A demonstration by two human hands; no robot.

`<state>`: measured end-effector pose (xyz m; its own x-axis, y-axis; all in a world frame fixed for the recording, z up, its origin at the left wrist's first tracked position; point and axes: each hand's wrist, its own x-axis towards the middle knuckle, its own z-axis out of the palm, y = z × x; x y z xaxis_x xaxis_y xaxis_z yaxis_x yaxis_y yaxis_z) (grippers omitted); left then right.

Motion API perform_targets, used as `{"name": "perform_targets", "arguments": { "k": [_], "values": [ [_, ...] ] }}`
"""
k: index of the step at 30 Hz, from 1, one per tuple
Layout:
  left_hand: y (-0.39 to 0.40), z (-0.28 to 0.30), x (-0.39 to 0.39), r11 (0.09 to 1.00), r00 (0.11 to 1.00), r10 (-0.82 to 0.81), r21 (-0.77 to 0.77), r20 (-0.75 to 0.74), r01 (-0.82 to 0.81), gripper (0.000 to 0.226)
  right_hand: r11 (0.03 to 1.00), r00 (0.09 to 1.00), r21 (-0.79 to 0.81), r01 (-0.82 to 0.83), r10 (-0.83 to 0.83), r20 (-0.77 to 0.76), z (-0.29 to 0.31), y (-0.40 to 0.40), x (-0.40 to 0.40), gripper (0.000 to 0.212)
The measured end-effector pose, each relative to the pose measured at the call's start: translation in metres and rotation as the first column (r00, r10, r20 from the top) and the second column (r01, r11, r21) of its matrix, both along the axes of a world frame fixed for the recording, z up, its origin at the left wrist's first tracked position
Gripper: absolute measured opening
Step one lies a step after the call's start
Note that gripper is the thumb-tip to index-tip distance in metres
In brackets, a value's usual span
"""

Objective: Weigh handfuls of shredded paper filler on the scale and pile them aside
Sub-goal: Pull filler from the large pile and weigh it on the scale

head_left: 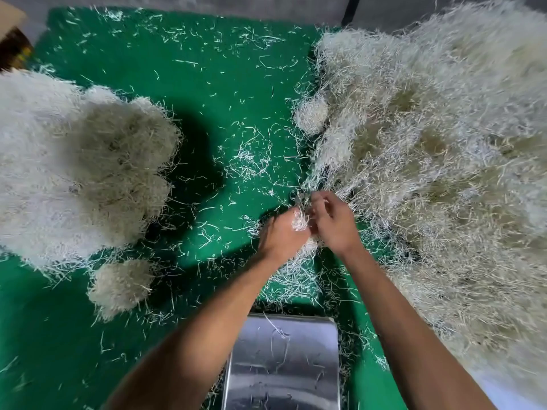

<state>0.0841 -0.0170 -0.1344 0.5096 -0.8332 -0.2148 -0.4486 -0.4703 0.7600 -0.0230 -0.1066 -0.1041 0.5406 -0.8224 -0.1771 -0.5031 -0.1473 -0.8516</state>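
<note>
A huge heap of white shredded paper filler [438, 149] fills the right side of the green mat [207, 93]. At its near left edge my left hand [281, 235] grips a small wad of shreds [299, 221]. My right hand [331, 223] is beside it, fingers curled and pinching strands pulled from the heap. The steel scale pan [281, 368] sits at the bottom centre, below my forearms, carrying only a few stray strands. A pile of rounded filler clumps [74, 173] lies on the left.
One small separate clump [121, 285] lies in front of the left pile. Loose shreds are scattered across the mat's middle. A cardboard box corner [11, 31] shows at the top left, and a grey floor edge runs along the top.
</note>
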Motion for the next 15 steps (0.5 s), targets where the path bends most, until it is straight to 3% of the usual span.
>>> {"name": "perform_targets", "arguments": {
  "k": [1, 3, 5, 7, 8, 10, 12, 13, 15],
  "values": [
    [-0.002, 0.004, -0.001, 0.999, 0.999, -0.036, 0.008, 0.015, 0.036, 0.046, 0.972, 0.992, -0.218, -0.083, 0.059, -0.112, -0.003, -0.001, -0.001, 0.037],
    [-0.002, 0.015, 0.004, 0.998, 0.998, -0.055, -0.022, 0.008, 0.056, 0.042, 0.86, 0.979, -0.491, -0.142, 0.05, -0.196, -0.007, -0.001, 0.002, 0.025],
    [0.008, 0.024, 0.017, 0.998, 0.965, 0.042, -0.039, -0.259, -0.054, 0.048, 0.772, 0.96, -0.604, -0.198, 0.029, -0.279, -0.011, -0.01, 0.004, 0.033],
    [0.024, 0.035, 0.029, 0.957, 0.775, 0.254, 0.037, -0.579, -0.286, 0.055, 0.847, 0.894, -0.432, -0.311, 0.106, -0.436, -0.007, -0.018, 0.003, 0.049],
    [0.031, 0.039, 0.036, 0.92, 0.685, 0.341, 0.078, -0.644, -0.385, 0.057, 0.909, 0.886, -0.272, -0.317, 0.182, -0.426, -0.003, -0.013, 0.004, 0.052],
    [0.039, 0.046, 0.043, 0.912, 0.634, 0.346, 0.09, -0.691, -0.399, 0.056, 0.957, 0.93, -0.027, -0.29, 0.275, -0.243, -0.001, 0.012, 0.01, 0.044],
    [0.042, 0.056, 0.044, 0.946, 0.538, 0.275, 0.124, -0.797, -0.3, 0.048, 0.964, 0.957, 0.051, -0.261, 0.265, -0.118, 0.0, 0.04, 0.017, 0.025],
    [0.044, 0.06, 0.044, 0.956, 0.494, 0.232, 0.102, -0.838, -0.276, 0.038, 0.962, 0.957, 0.032, -0.27, 0.272, -0.102, 0.001, 0.048, 0.021, 0.029],
    [0.046, 0.058, 0.047, 0.959, 0.502, 0.193, 0.053, -0.843, -0.28, 0.027, 0.954, 0.951, -0.102, -0.282, 0.264, -0.161, 0.005, 0.046, 0.026, 0.041]
  ]
}}
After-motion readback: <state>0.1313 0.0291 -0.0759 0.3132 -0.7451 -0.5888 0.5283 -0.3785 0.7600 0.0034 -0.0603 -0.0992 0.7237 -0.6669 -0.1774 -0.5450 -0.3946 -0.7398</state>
